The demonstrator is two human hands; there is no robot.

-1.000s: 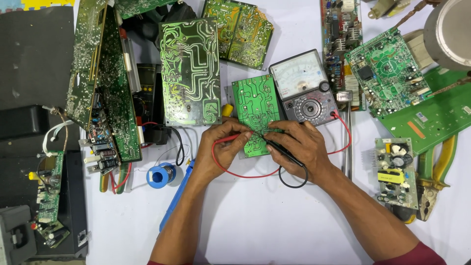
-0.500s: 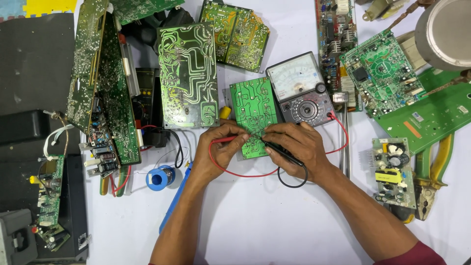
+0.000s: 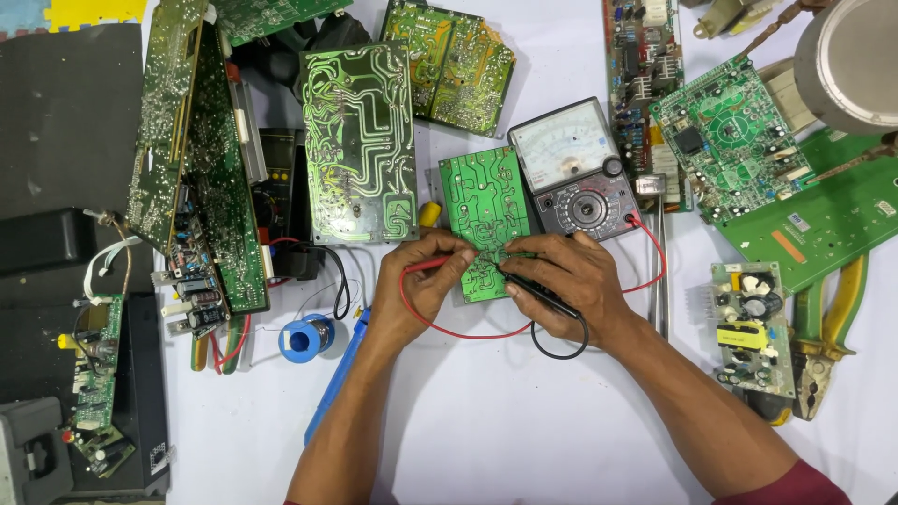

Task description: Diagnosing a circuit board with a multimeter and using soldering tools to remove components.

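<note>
Near the worktop's middle, the left hand (image 3: 426, 281) pinches the red probe (image 3: 426, 266) and the right hand (image 3: 566, 285) the black probe (image 3: 533, 290), both grips clamped, tips on the small green circuit board (image 3: 482, 210). Just beyond sits the analog multimeter (image 3: 580, 168) (needle unreadable), so probing is under way, with most of the board's tracks apparently untested.

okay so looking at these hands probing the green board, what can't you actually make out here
Head view:
- Probe tips: hidden by the fingers of left hand and right hand on the small green board.
- Meter needle: too small to read.
- Metal cylinder: cut off by the frame's top-right corner.
</note>
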